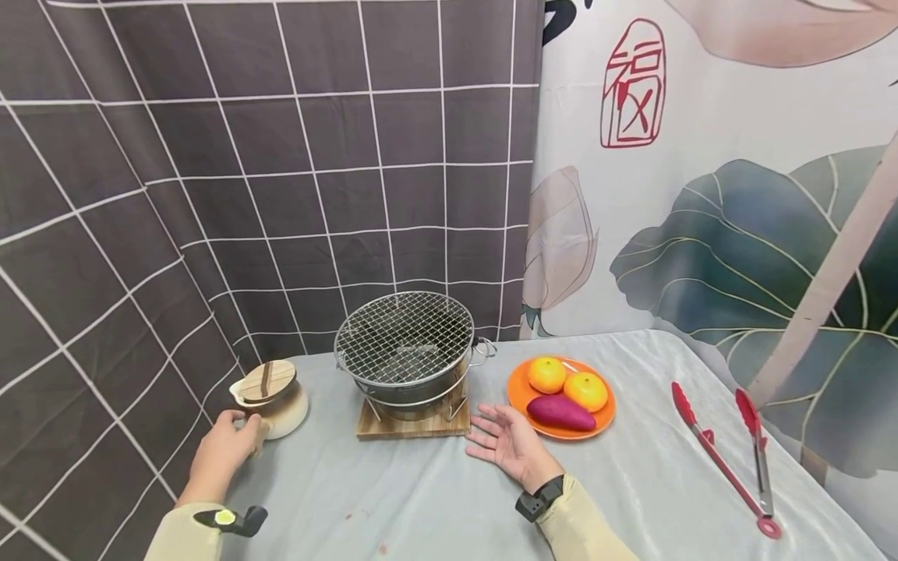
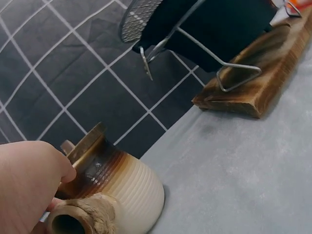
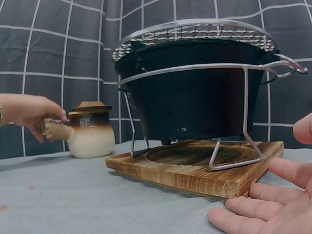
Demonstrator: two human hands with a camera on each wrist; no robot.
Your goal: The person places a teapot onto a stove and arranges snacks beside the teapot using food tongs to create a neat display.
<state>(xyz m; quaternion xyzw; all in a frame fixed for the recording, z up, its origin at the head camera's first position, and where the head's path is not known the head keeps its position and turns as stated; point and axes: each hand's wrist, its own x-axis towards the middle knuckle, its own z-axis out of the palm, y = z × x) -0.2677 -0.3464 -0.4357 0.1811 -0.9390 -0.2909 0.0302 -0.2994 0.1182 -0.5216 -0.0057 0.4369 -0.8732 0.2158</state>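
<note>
At the table's left, my left hand [image 1: 223, 448] holds the rope-wrapped side handle [image 2: 90, 214] of a brown-and-cream ceramic pot [image 1: 289, 409]. The pot stands upright, topped by a wooden lid [image 1: 265, 380]; some of the fingers are hidden behind the handle. My right hand [image 1: 510, 442] lies palm up with its fingers extended, holding nothing. Its fingertips are right at the corner of a wooden board [image 3: 195, 178]. On that board a black round grill [image 3: 187, 92] sits in a wire stand, covered by a mesh grate [image 1: 405, 335].
Right of the grill, an orange plate [image 1: 519, 399] carries two oranges [image 1: 547, 375] and a purple sweet potato [image 1: 561, 413]. Red-tipped tongs [image 1: 730, 475] lie spread at the far right. A grey cloth [image 1: 393, 499] covers the table, with a tiled-pattern curtain [image 1: 337, 195] behind.
</note>
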